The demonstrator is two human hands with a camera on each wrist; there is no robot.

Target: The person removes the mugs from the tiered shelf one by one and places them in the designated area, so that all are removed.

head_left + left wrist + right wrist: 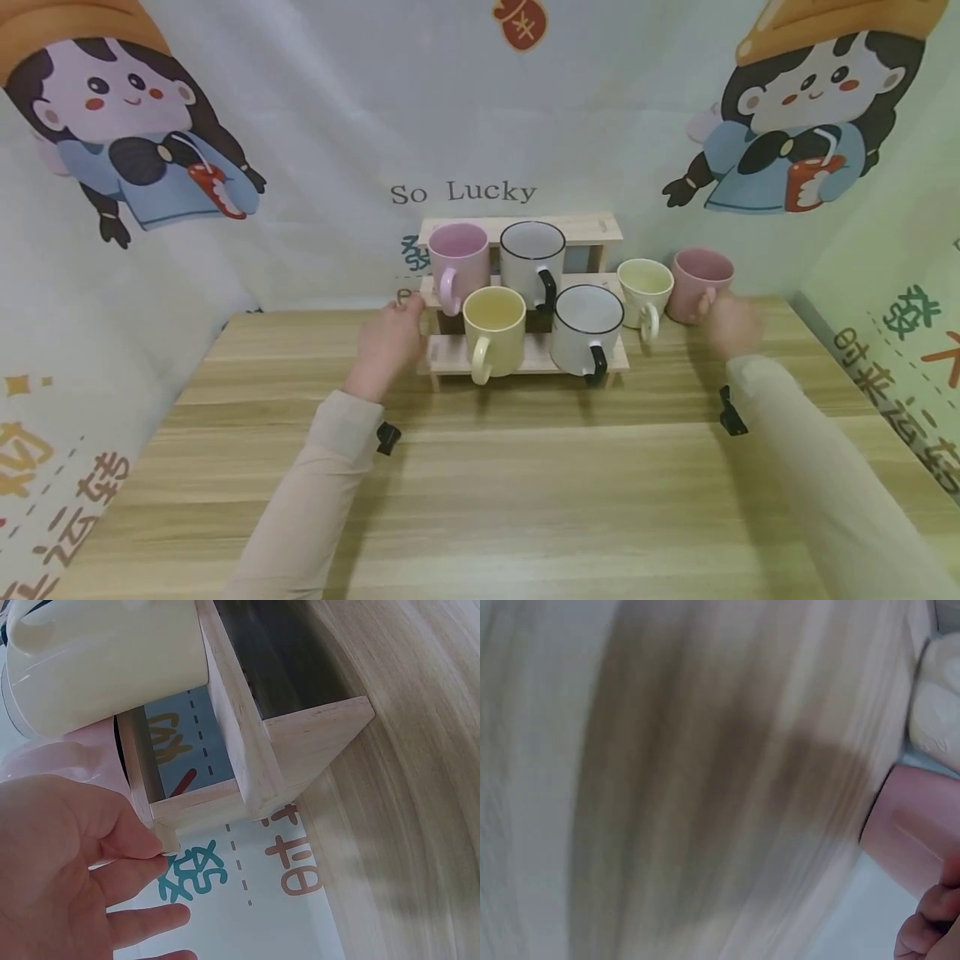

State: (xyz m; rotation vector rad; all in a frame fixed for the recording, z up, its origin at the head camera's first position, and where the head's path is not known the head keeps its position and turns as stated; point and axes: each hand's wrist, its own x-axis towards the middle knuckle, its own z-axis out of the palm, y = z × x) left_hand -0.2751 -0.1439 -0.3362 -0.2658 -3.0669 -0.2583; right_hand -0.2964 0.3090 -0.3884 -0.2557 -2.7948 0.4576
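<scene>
A small tiered wooden rack (pixel 588 227) stands at the back of the table. My left hand (pixel 392 340) pinches the left end of its middle shelf between thumb and index finger, the other fingers apart. Mugs on the rack are a light pink mug (pixel 474 271) and a black-rimmed white mug (pixel 519 273) behind, with a yellow mug (pixel 507 343) and another black-rimmed white mug (pixel 573 346) lower in front. To the right, my blurred right hand (pixel 733 325) holds the handle of a darker pink mug (pixel 686 293), fingers curled in the right wrist view.
A pale yellow cup (pixel 639 293) stands between the rack and the darker pink mug. The wood-grain table (pixel 540 500) extends toward me. Printed cloth (pixel 330 125) hangs close behind and on both sides.
</scene>
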